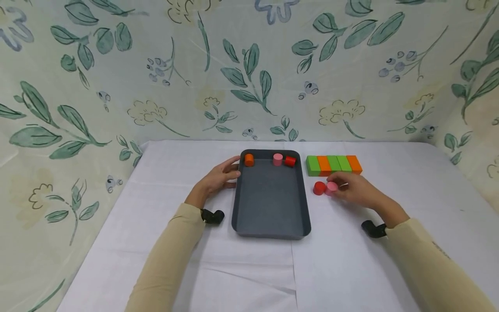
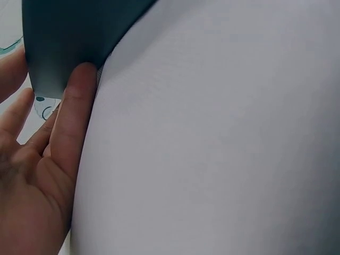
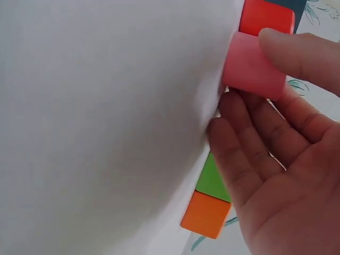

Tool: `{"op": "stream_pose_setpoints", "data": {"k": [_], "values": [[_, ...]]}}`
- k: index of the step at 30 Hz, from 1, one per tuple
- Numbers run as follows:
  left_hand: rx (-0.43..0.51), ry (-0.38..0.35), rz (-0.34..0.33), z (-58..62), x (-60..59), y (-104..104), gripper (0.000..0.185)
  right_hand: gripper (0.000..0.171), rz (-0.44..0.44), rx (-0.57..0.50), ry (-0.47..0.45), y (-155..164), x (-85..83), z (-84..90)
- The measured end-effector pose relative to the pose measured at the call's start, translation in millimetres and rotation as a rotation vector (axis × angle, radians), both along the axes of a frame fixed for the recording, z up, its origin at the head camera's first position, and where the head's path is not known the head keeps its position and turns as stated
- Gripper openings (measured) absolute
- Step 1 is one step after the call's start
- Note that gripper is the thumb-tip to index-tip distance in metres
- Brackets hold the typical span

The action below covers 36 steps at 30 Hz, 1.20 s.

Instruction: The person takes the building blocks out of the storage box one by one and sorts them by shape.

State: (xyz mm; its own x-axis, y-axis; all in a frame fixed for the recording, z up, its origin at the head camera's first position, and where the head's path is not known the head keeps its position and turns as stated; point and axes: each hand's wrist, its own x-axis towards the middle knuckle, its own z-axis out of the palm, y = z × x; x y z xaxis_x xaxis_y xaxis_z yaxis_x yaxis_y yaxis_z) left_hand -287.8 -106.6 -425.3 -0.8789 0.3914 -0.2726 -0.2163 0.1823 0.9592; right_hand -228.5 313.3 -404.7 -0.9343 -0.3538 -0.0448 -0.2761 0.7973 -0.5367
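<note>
Nearest the camera, two beige sleeves point(image 1: 167, 260) reach forward over the white-covered worktop point(image 1: 249, 277), each wrist carrying a small black camera.

Between the arms lies a dark grey tray point(image 1: 270, 234), long side running away from the person. The left hand point(image 1: 218, 178) rests against the tray's left wall near its far end. Its fingers point(image 2: 74, 117) are nearly straight and laid flat along the wall, gripping nothing. The contact looks like a steadying touch that would keep the tray from sliding.

To the right of the tray, the right hand point(image 1: 356, 189) lies low on the worktop. Its fingers point(image 3: 249, 154) and thumb are curled around a pink cylinder point(image 1: 332, 187), which the wrist view shows pinched between thumb and fingertips while it is at, or only just above, the cloth. A red cylinder point(image 1: 319, 188) stands just beside the pink one on its left, touching or nearly so, between it and the tray.

Just past the right hand, a row of blocks point(image 1: 334, 164) lies side by side, alternating green and orange, edges touching.

At the tray's far end, three more cylinders sit along the back wall: an orange cylinder point(image 1: 249, 160) in the left corner, a second pink cylinder point(image 1: 277, 159), and a second red cylinder point(image 1: 290, 161) lying tipped beside it.

Behind everything hangs a leaf-patterned cloth point(image 1: 249, 65).
</note>
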Motion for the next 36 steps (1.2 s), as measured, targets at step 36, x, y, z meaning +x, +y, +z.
{"op": "stream_pose_setpoints", "data": {"k": [36], "values": [[0.006, 0.019, -0.022, -3.7, 1.4, -5, 0.067, 0.038, 0.183, 0.087, 0.074, -165, -57.2, 58.6]]}}
